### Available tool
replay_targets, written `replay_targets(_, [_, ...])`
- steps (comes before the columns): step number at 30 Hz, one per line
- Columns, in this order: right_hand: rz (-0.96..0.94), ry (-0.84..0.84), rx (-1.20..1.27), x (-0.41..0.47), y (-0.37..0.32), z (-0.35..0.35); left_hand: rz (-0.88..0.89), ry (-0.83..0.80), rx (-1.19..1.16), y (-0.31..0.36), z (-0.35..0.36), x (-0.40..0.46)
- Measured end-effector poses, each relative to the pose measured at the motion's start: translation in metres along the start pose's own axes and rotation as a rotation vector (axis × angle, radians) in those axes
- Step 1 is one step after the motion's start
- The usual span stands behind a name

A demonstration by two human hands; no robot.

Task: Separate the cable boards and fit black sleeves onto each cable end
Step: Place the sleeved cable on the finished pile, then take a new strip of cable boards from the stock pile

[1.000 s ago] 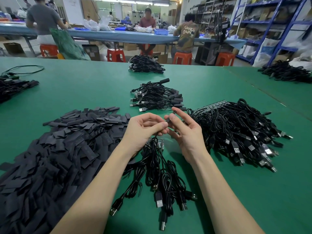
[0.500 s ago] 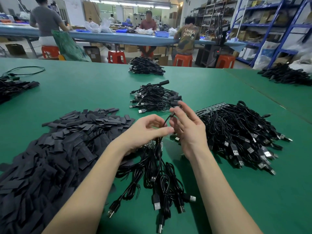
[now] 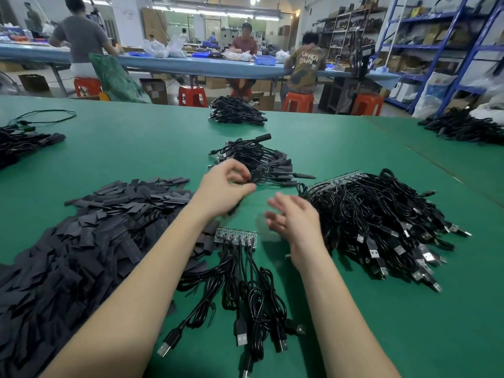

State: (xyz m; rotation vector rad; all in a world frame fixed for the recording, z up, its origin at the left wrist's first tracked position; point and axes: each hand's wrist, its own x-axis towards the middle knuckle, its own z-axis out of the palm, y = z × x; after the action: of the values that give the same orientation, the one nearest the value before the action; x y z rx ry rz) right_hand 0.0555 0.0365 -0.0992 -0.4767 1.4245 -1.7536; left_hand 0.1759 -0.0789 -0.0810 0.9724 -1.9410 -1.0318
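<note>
Cables joined to one strip of small boards are spread on the green desk close to the viewer, between the two forearms, their plugs pointing toward the near edge. The left hand is held out over the near side of a small heap of sleeved cables in the middle of the desk, its grip curled round a black cable there; motion blur hides how firmly it is held. The right hand is blurred above the desk just right of the boards, its fingers loosely spread and holding nothing. A broad pile of black sleeves lies to the left, and a large heap of unsorted cables lies to the right.
</note>
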Motion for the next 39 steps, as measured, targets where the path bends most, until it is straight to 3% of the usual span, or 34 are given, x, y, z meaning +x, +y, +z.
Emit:
replay_targets(3, [-0.135,-0.015,-0.492,0.0,0.017,0.005,0.104,0.115,0.116,0.009,0.003,0.044])
replay_targets(7, [-0.231,-0.075,-0.857,0.002,0.029,0.01,0.157,0.082,0.364,0.012,0.008,0.097])
replay_targets(13, [-0.241,-0.059,-0.89,0.006,0.031,0.009,0.072,-0.187,0.82,-0.018,0.02,0.123])
replay_targets(17, [-0.257,-0.056,-0.897,0.007,0.032,0.009,0.161,-0.244,0.93,-0.033,0.017,0.116])
replay_targets(22, [-0.242,-0.063,-0.853,0.01,0.028,0.007,0.291,-0.068,0.699,-0.029,0.012,0.082])
replay_targets(26, [-0.243,-0.109,-0.922,0.008,0.021,0.006,0.261,0.123,0.382,-0.03,0.014,0.022])
replay_targets(34, [-0.219,-0.37,-1.326,-0.003,0.003,0.008,0.062,0.079,0.114,-0.036,0.005,-0.038])
replay_targets(39, [-0.198,-0.364,-1.242,-0.004,0.003,0.008,0.124,0.01,0.184,-0.042,0.001,-0.041])
